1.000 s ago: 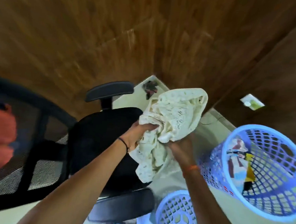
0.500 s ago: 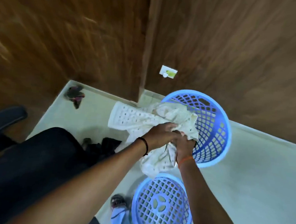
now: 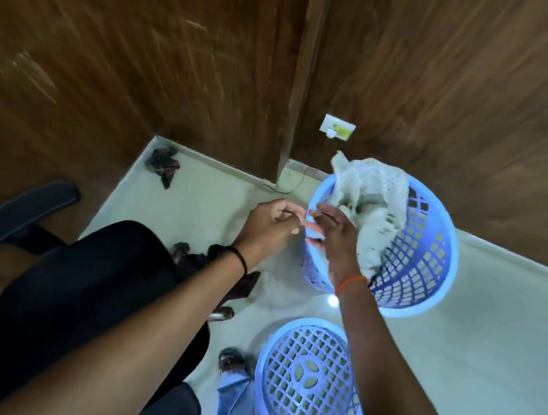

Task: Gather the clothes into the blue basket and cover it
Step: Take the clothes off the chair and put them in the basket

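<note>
Blue lattice basket [image 3: 424, 260] with a cream cloth [image 3: 369, 194] piled in it

The round basket stands on pale floor near the wooden wall, uncovered; the perforated cloth heaps above its far rim. Its blue lattice lid [image 3: 308, 376] lies flat nearby. A dark garment [image 3: 162, 165] lies in the corner.

A pale tiled floor [image 3: 482, 367] carries the blue basket [image 3: 423, 276], its lattice lid [image 3: 309, 378], a black office chair [image 3: 76, 284], and a dark crumpled garment [image 3: 162, 166] near the corner

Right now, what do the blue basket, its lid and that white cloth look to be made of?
Blue basket: moulded plastic, likely; uniform lattice holes, smooth rim. Lid: seemingly the same plastic, same grid. White cloth: soft fabric, perhaps knit or eyelet cotton; it slumps in folds, though blur hides the weave.
</note>
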{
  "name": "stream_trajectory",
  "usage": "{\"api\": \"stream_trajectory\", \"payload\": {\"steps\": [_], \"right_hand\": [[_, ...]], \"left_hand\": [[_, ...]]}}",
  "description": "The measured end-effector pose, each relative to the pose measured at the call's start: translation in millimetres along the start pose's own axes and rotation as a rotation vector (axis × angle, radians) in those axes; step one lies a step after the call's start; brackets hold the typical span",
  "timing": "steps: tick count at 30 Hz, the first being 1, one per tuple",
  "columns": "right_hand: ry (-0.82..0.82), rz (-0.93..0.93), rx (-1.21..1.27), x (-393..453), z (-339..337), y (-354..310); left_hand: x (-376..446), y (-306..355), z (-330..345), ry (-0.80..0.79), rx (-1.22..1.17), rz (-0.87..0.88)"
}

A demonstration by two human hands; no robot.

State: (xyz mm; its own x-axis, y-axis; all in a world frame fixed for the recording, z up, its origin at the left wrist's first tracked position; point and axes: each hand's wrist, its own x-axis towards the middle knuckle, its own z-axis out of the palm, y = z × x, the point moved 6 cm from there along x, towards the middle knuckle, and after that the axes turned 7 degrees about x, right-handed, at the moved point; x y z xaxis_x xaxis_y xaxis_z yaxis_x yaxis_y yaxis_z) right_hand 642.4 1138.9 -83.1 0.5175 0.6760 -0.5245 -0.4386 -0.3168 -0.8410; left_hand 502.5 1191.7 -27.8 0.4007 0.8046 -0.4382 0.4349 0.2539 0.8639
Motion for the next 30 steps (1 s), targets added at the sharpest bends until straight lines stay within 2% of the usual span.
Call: {"api": "stream_trajectory", "payload": {"steps": [4, 12, 17, 21, 23, 26, 28, 30], "right_hand": [[-0.298, -0.087, -0.131, -67.1, 110.9, 4.4], [-0.806, -0.073, -0.277, -240.2, 315.0, 45.1], [-1.182, -0.063, -0.468, -384.9, 424.5, 120.2], [-1.323, -0.022, -0.576, -475.1, 485.6, 195.4], [-1.361, -0.047, -0.650, -504.4, 508.1, 233.2], [-1.436, -0.119, -0.829, -542.2, 537.3, 293.7], [-1.492, -0.172, -0.909, -561.4, 547.0, 318.8], [-1.522, -0.095, -0.929, -577.7, 552.2, 347.1]], "left_hand": [[-58.9, -16.3, -98.1, 0.200, -0.011, 0.001], [-255.7, -87.5, -311.8, 0.741, -0.056, -0.123], [-413.9, -150.1, -417.3, 1.107, -0.038, -0.137], [-506.7, -208.5, -475.7, 1.301, 0.082, -0.212], [-534.1, -234.1, -497.0, 1.332, 0.241, -0.300], [-561.8, -275.8, -524.3, 1.275, 0.528, -0.500], [-573.7, -301.8, -531.5, 1.206, 0.601, -0.640], [-586.6, -331.2, -536.9, 1.125, 0.550, -0.737]]}}
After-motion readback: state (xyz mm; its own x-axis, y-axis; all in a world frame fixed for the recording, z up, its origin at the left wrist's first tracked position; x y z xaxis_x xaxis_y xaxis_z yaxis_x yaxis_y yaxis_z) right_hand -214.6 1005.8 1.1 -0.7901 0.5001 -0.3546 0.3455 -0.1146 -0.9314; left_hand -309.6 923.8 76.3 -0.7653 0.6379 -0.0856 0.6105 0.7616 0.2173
